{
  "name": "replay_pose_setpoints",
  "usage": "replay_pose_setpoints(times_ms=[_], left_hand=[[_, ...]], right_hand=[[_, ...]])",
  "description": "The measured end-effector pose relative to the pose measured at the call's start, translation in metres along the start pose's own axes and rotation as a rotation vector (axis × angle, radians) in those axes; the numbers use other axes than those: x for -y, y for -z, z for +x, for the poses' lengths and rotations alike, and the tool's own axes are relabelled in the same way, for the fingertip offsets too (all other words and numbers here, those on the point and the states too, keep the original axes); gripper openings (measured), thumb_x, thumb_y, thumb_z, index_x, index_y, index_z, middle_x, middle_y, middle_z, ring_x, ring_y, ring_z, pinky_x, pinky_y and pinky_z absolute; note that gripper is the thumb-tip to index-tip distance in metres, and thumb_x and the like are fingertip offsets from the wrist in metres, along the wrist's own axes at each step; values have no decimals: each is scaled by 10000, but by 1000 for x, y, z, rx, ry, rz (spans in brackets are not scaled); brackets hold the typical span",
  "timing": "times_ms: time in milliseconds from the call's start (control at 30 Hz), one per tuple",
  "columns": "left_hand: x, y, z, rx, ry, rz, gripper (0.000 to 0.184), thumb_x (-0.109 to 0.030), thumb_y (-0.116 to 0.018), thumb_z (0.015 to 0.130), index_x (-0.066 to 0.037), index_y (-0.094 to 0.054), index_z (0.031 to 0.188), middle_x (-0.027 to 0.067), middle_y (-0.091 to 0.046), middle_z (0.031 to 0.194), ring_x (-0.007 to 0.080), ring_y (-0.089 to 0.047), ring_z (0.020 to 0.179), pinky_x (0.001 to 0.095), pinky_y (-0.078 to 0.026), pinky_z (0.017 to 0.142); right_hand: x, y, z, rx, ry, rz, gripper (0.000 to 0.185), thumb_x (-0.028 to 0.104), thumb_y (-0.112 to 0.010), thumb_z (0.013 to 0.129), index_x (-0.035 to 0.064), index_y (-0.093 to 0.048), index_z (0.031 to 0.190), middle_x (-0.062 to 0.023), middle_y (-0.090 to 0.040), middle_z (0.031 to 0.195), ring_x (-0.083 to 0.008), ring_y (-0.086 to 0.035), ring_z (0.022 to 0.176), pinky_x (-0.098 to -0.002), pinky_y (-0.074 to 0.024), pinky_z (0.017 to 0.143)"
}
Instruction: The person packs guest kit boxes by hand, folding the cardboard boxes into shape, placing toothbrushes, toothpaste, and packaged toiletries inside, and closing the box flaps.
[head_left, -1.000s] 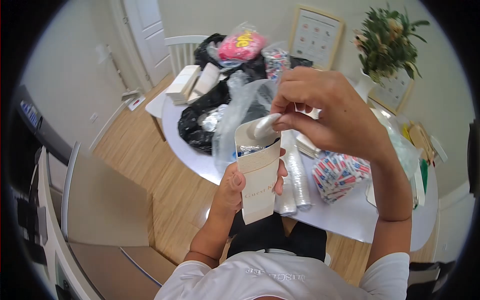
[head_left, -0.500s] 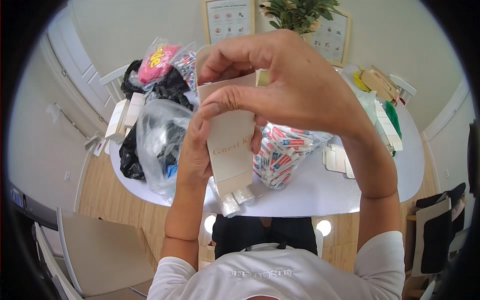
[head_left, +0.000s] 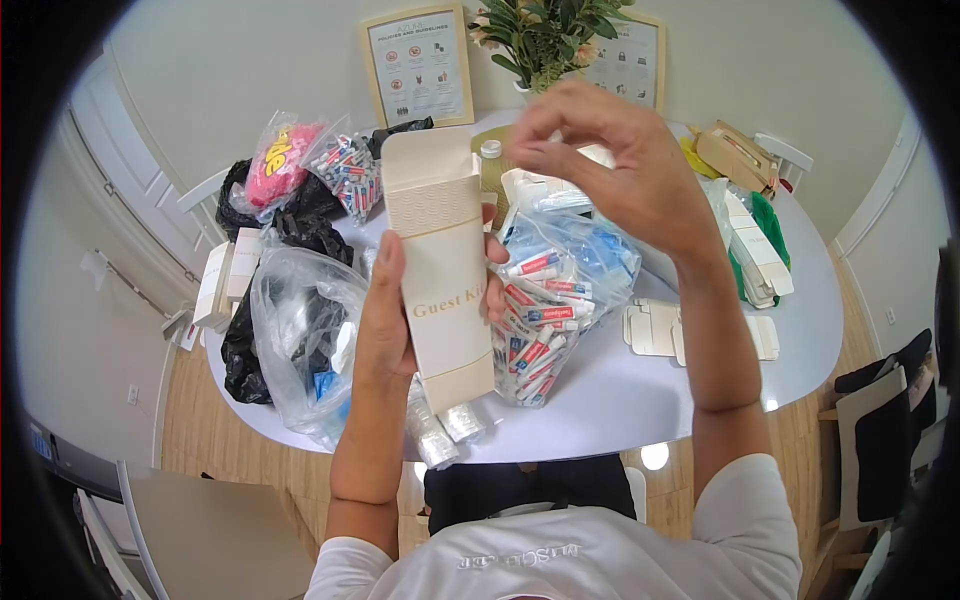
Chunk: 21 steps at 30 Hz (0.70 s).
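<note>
Left fingers [head_left: 496,250] grip the Guest Kit box [head_left: 443,270]; right fingers [head_left: 548,112] curl nearby (hold unclear).

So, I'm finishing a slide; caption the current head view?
Left hand holds a Guest Kit box, flap raised; right hand hovers beside it, bagged toothpaste tubes on the table.

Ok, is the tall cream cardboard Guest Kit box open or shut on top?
Open: the box in the left hand has its top flap standing up, not folded over. How full it is, I cannot tell.
</note>
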<state>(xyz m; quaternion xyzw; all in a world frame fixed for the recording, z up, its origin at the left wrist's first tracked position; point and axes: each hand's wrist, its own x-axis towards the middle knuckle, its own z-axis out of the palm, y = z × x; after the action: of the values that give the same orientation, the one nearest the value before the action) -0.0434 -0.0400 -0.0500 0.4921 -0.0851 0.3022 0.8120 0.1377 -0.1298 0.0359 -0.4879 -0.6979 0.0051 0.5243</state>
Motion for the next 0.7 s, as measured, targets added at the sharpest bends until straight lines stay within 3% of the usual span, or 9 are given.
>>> replay_pose_setpoints(times_ms=[67, 167, 333, 400, 433, 500, 533, 633, 700], left_hand=[[2, 3, 0, 27, 5, -155, 753, -572, -374, 913, 86, -370, 1279, 189, -579, 977, 232, -622, 691, 316, -540, 577], [6, 7, 1, 68, 11, -161, 777, -586, -343, 916, 96, -347, 1290, 187, -573, 977, 238, -624, 704, 327, -543, 587], [15, 9, 2, 91, 56, -195, 827, -623, -349, 897, 96, -327, 1304, 181, -565, 978, 238, -624, 723, 341, -541, 602], [15, 8, 1, 55, 41, -229, 870, -652, -399, 865, 88, -321, 1317, 175, -565, 983, 226, -619, 746, 323, -529, 622], [16, 9, 1, 53, 44, -230, 870, -652, -399, 865, 88, -321, 1317, 175, -565, 983, 226, -619, 746, 323, -529, 622], [16, 13, -1, 152, 18, -45, 919, -642, -572, 781, 79, -357, 1309, 187, -575, 1026, 216, -616, 779, 316, -511, 657], [17, 15, -4, 143, 19, -37, 919, -642, -572, 781, 79, -357, 1309, 187, -575, 1026, 216, -616, 779, 316, -511, 657], [18, 11, -23, 195, 124, -59, 939, -474, -841, 550, 71, -494, 1231, 202, -595, 1097, 228, -617, 873, 342, -487, 762], [9, 7, -25, 243, 109, 108, 938, -461, -853, 511, 70, -520, 1208, 190, -606, 1095, 236, -616, 907, 343, -477, 797]], right_hand=[[-31, 13, -19, 117, 19, -483, 117, 131, -712, 740, 110, -721, 855, -48, -573, 906, -214, -551, 874, -325, -441, 793], [-71, 1, -40, 362, -10, -306, 154, 115, -729, 651, 128, -735, 805, -81, -572, 840, -259, -530, 851, -361, -437, 769], [-58, 0, -33, 247, -213, -173, 130, 135, -737, 627, 105, -697, 747, -79, -567, 821, -260, -531, 840, -342, -442, 771], [-49, 10, -31, 330, -285, -486, 148, 148, -743, 620, 98, -677, 742, -67, -566, 831, -252, -529, 860, -336, -444, 775], [-56, 9, -38, 377, -210, -454, 149, 138, -740, 639, 108, -690, 776, -63, -562, 861, -248, -513, 901, -340, -440, 782], [-64, 3, -44, 427, -175, -372, 150, 153, -744, 649, 111, -696, 785, -64, -560, 878, -249, -503, 921, -343, -436, 791], [-67, -1, -46, 477, -135, -289, 153, 168, -749, 660, 115, -701, 795, -66, -558, 896, -251, -492, 941, -346, -431, 801], [-75, -11, -50, 504, -52, -442, 176, 213, -754, 672, 117, -707, 812, -80, -561, 919, -260, -483, 949, -352, -422, 816], [-73, -14, -46, 516, -67, -377, 195, 229, -760, 668, 115, -706, 817, -79, -563, 921, -262, -483, 947, -351, -420, 818]])
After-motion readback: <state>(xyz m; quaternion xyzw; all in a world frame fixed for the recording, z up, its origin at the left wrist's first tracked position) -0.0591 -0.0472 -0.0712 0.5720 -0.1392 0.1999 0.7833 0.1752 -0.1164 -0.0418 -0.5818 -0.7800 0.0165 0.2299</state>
